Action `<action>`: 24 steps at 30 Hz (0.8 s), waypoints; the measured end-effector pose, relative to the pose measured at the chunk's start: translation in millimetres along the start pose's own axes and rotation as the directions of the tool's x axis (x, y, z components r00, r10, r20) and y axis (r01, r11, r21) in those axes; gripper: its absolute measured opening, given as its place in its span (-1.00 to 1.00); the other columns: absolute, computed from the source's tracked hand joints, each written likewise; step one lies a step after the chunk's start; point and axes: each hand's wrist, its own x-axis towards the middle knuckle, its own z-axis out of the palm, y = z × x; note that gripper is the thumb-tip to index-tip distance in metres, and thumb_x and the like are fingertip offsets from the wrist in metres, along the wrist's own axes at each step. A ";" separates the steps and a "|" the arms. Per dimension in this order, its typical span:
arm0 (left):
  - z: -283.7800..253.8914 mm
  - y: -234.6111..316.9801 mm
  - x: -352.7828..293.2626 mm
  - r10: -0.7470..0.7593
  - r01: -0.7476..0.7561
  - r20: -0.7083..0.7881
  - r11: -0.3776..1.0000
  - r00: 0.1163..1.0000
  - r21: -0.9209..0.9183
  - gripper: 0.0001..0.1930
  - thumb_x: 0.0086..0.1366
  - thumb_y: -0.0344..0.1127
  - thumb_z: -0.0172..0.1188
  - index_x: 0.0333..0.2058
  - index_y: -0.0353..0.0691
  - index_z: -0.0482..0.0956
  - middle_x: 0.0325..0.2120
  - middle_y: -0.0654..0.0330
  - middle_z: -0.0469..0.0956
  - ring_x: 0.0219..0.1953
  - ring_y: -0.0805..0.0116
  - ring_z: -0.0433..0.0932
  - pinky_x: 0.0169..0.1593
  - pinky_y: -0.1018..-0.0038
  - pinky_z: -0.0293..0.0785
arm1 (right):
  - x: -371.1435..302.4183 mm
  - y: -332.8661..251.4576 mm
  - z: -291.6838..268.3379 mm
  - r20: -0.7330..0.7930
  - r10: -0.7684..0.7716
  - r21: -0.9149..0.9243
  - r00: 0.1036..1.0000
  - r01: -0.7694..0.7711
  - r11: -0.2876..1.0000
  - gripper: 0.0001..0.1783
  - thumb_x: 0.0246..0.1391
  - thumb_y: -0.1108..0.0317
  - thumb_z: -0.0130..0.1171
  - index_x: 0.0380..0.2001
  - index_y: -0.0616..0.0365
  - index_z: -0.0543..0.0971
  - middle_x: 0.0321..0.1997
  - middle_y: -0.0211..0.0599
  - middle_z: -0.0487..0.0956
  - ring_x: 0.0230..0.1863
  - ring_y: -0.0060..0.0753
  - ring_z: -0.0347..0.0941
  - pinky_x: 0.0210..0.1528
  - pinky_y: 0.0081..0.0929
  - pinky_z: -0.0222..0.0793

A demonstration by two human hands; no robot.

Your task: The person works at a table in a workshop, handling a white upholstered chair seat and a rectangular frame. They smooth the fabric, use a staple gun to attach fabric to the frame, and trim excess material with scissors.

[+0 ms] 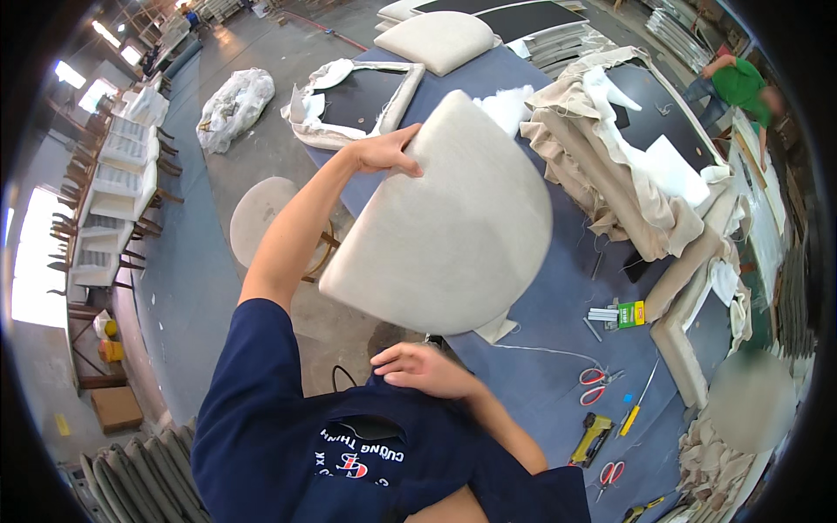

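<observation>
Upholstered seat cushion (pixel 449 222) held tilted, long axis running away from the body: left hand (pixel 384 150) clasped on far edge, right hand (pixel 423 366) curled loosely, empty, just beneath the near edge.

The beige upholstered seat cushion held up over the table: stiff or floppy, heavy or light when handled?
Probably stiff: the seat cushion keeps its flat, rounded shape while gripped only at its top edge by the left hand. Likely fairly light, since one hand props it while the right hand sits below. The woven fabric looks grippy, not slippery.

A small green and yellow box (pixel 630 314) lay at the right of the frame. A brown cardboard box (pixel 116 408) stood at lower left, and a clear plastic bag (pixel 234 106) lay at upper left.
</observation>
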 end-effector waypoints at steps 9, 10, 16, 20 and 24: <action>54.4 64.0 39.5 0.410 -0.517 0.408 0.833 0.816 0.196 0.09 -0.01 -0.17 0.54 0.50 -0.09 0.18 0.34 0.09 0.39 0.35 0.20 0.38 0.44 0.22 0.28 | -119.2 -223.7 -159.3 -0.473 -0.732 -0.880 0.490 -0.212 0.426 -0.13 -0.10 0.03 0.63 0.22 0.27 0.54 0.18 -0.18 0.61 0.19 -0.30 0.51 0.27 -0.27 0.39; 62.2 62.1 39.5 0.415 -0.491 0.316 0.843 0.853 0.217 0.04 0.04 -0.14 0.53 0.49 -0.07 0.21 0.36 0.11 0.38 0.35 0.20 0.39 0.44 0.20 0.29 | -130.0 -219.0 -167.8 -0.545 -0.538 -0.774 0.643 -0.140 0.617 -0.11 -0.13 0.03 0.65 0.21 0.28 0.55 0.13 -0.18 0.64 0.15 -0.32 0.55 0.25 -0.30 0.41; 40.8 -54.4 11.0 0.407 -0.516 -0.776 0.848 0.481 0.125 -0.59 0.55 -0.14 0.11 0.23 -0.22 0.51 0.29 0.11 0.50 0.22 0.31 0.49 0.26 0.29 0.41 | -195.6 -151.9 -180.1 -0.599 -0.730 -0.788 0.329 -0.080 0.611 -0.13 -0.16 -0.03 0.65 0.13 0.31 0.59 -0.01 -0.27 0.70 0.01 -0.40 0.59 0.13 -0.37 0.47; 112.5 -160.5 8.7 -0.001 -0.364 -0.621 0.810 0.784 -0.461 -0.21 0.60 0.33 -0.38 0.45 -0.23 0.25 0.41 0.08 0.34 0.42 0.19 0.30 0.47 0.17 0.16 | -243.4 -99.9 -171.4 -0.668 -0.731 -0.740 0.141 -0.020 0.672 -0.13 -0.12 -0.13 0.62 0.09 0.34 0.59 -0.03 -0.29 0.69 0.00 -0.39 0.58 0.11 -0.35 0.48; 222.6 -154.3 45.2 -0.168 -0.207 -0.489 0.756 0.856 -0.622 -0.01 0.52 0.50 -0.54 0.52 -0.27 0.12 0.46 -0.07 0.26 0.48 0.01 0.23 0.51 0.15 0.09 | -263.0 -66.9 -143.8 -0.727 -0.685 -0.685 -0.036 -0.010 0.728 -0.10 -0.08 -0.19 0.60 0.10 0.35 0.57 0.01 -0.24 0.67 0.03 -0.38 0.57 0.12 -0.35 0.47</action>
